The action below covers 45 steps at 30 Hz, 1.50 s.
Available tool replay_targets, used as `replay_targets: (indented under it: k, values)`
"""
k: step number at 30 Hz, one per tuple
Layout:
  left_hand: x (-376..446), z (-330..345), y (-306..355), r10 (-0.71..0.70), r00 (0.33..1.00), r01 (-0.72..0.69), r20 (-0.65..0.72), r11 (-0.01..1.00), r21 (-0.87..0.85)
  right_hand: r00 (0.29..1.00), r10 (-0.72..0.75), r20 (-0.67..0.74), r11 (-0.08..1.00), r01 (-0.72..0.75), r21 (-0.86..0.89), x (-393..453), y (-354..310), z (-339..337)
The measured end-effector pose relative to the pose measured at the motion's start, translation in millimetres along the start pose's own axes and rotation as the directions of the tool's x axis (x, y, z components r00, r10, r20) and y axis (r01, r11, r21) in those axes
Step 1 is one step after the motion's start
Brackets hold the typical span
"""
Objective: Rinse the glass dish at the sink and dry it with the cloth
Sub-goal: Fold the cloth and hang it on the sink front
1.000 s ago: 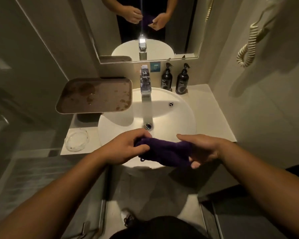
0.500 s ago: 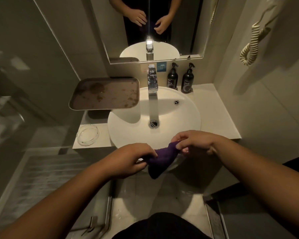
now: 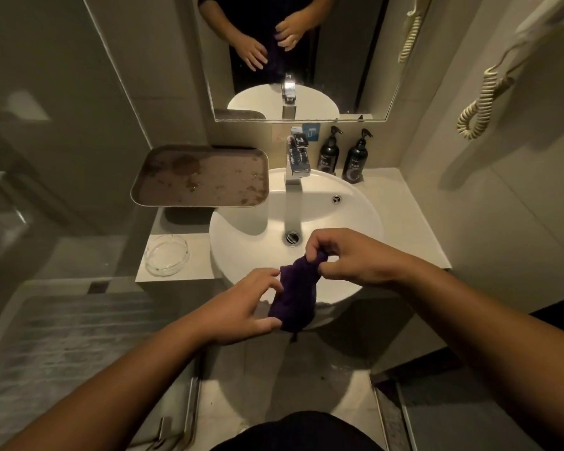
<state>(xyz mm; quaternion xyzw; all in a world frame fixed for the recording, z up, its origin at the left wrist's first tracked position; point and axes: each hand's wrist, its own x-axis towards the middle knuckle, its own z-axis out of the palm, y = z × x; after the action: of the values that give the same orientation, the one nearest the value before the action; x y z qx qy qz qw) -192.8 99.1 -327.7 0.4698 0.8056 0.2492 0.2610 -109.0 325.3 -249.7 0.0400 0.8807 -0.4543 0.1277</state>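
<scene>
Dish (image 3: 166, 254) sits on the counter (image 3: 196, 255), left of the sink (image 3: 248, 236), well apart from both hands. It is clear glass and looks empty. No hand touches it.

The right hand (image 3: 355, 258) pinches the top of the purple cloth (image 3: 297, 297) with curled fingers, and the cloth hangs down from it over the front edge of the sink. The left hand (image 3: 241, 304) is loose and spread wide, with fingers near straight. Its fingertips touch the side of the cloth, but it does not grip it.

The tap (image 3: 297, 157) stands at the back of the sink. I cannot tell if water runs. A brown tray (image 3: 202, 177) with stains sits on a stand above the counter, and part of it hangs over the sink. Two dark bottles (image 3: 342, 157) stand behind the sink.

What could go wrong? The cloth hangs by one small pinch, so it could slip and drop to the floor. Then it would be dirty for drying. The dish is near the counter's edge, so a fast grab could knock it off and break it. Wet glass is slippery too, so it could slide out of a hand in the sink. The tray sticks out close by, and an arm going for the dish could bump it.
</scene>
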Motion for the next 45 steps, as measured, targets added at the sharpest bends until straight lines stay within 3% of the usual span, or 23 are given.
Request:
replay_targets:
  k: [4, 8, 13, 18, 25, 29, 37, 41, 45]
  values:
    - [28, -9, 18, -0.030, 0.996, 0.013, -0.084, 0.982, -0.189, 0.998, -0.061, 0.029, 0.992, 0.064, -0.107, -11, -13, -3]
    - [49, -19, 34, 0.082, 0.997, -0.081, -0.007, 0.961, -0.264, 0.997, -0.076, -0.011, 0.976, 0.072, -0.206, -27, -15, -14]
    - [44, -13, 37, 0.142, 0.990, -0.144, -0.020, 0.985, -0.099, 0.997, 0.004, -0.083, 0.965, -0.025, -0.260, -51, 2, -24]
    - [29, 6, 27, 0.200, 0.978, -0.192, -0.063, 0.974, 0.118, 0.986, 0.134, -0.099, 0.969, -0.151, -0.195, -67, 30, -5]
    - [21, 13, 2, 0.067, 0.997, -0.071, 0.028, 0.986, 0.150, 0.969, 0.222, -0.107, 0.973, -0.228, -0.048, -58, 76, 42]
    - [67, 6, -16, -0.012, 0.998, -0.001, 0.061, 0.980, 0.201, 0.937, 0.252, -0.240, 0.961, -0.271, -0.049, -13, 104, 47]
    - [128, 32, -55, -0.201, 0.979, 0.195, -0.025, 0.903, 0.383, 0.901, 0.313, -0.299, 0.863, -0.402, -0.307, 51, 134, 47]
    - [110, 45, -51, -0.081, 0.992, 0.116, -0.095, 0.878, 0.464, 0.949, 0.147, -0.278, 0.804, -0.279, -0.526, 39, 141, 56]
    - [72, 64, -43, 0.069, 0.995, -0.097, 0.073, 0.842, 0.530, 1.000, -0.022, 0.015, 0.706, 0.026, -0.708, 18, 147, 72]
